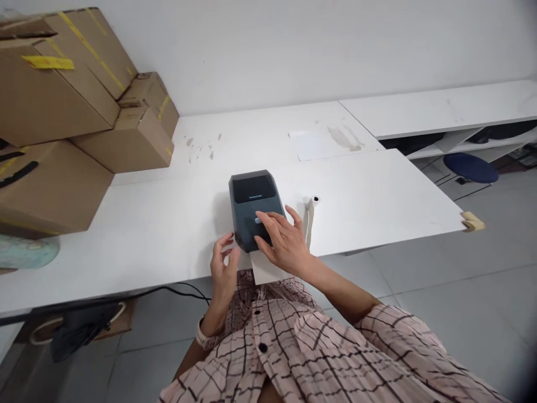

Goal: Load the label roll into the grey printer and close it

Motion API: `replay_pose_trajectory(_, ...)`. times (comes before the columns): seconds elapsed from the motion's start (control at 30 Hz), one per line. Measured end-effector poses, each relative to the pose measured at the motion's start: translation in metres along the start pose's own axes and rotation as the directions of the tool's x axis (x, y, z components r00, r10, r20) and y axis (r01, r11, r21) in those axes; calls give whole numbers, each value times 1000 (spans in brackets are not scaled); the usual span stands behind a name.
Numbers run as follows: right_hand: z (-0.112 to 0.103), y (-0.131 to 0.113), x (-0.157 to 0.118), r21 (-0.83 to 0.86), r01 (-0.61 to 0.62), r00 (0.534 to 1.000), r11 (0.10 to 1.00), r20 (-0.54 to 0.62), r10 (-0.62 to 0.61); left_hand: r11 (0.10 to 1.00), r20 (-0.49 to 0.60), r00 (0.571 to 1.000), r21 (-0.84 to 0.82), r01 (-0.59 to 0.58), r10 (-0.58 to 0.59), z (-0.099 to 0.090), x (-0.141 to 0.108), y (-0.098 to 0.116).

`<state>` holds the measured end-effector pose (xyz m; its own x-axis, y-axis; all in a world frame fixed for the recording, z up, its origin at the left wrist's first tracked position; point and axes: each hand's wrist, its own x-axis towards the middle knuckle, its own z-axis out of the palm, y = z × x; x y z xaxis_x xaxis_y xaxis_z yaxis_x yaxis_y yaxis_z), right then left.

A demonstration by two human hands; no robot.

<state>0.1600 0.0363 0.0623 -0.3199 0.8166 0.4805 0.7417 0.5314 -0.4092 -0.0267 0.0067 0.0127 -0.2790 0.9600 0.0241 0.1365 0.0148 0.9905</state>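
A dark blue-grey label printer (pixel 250 211) with a black upper window stands on the white table near its front edge. White paper (pixel 268 270) sticks out from under its front and hangs past the table edge. My right hand (pixel 285 238) lies over the printer's lower right part, fingers spread, with a fingertip at the small light button (pixel 258 220). At the front left corner is my left hand (pixel 224 263), its fingers curved and apart with nothing visible between them. Right of the printer, a small paper roll (pixel 314 200) trails a loose strip.
Cardboard boxes (pixel 96 73) with yellow tape are stacked on the left, a pale green object (pixel 29 252) below them. A white sheet (pixel 308 145) lies toward the wall. The table's right corner bears a padded guard (pixel 473 221); a blue stool (pixel 470 167) stands beyond.
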Motion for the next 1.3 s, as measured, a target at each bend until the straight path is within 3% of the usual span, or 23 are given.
replay_pose_trajectory(0.1, 0, -7, -5, 30, -51, 998, 998, 44, 50, 1000, 102, 995, -9, -7, 8, 17, 1, -4)
replay_pose_trajectory(0.2, 4, -11, -8, 36, -76, 997, 996, 24, 75, 1000, 120, 992, 15, -27, 25, 27, -2, -7)
replay_pose_trajectory(0.47, 18, -12, -7, -20, -32, 996, 999, -87, 30, 1000, 135, 991, -17, -17, 19, 27, -4, -8)
replay_pose_trajectory(0.63, 31, -5, -30, 202, -107, 960, 974, -235, 154, 998, 124, 992, -63, 21, -13, 27, -12, -7)
replay_pose_trajectory(0.73, 38, 2, -50, 399, -221, 906, 890, -254, 339, 999, 126, 992, -47, 10, -4, 26, -15, -8)
replay_pose_trajectory(0.83, 39, 10, -62, 573, -341, 862, 745, -126, 491, 996, 93, 994, -75, -49, 56, 31, -13, -13)
replay_pose_trajectory(0.93, 36, 13, -63, 691, -382, 836, 613, -23, 548, 989, 34, 993, -98, -109, 113, 39, -9, -20)
replay_pose_trajectory(1.1, 28, 14, -59, 824, -331, 825, 461, 15, 565, 985, -24, 987, -54, -161, 160, 41, -7, -26)
replay_pose_trajectory(1.2, 14, 17, -48, 827, -292, 844, 480, -13, 536, 981, -28, 981, -44, -191, 189, 36, 2, -10)
replay_pose_trajectory(1.3, -9, 21, -18, 746, -254, 899, 615, -53, 435, 953, 5, 958, -104, -284, 286, 30, 31, 19)
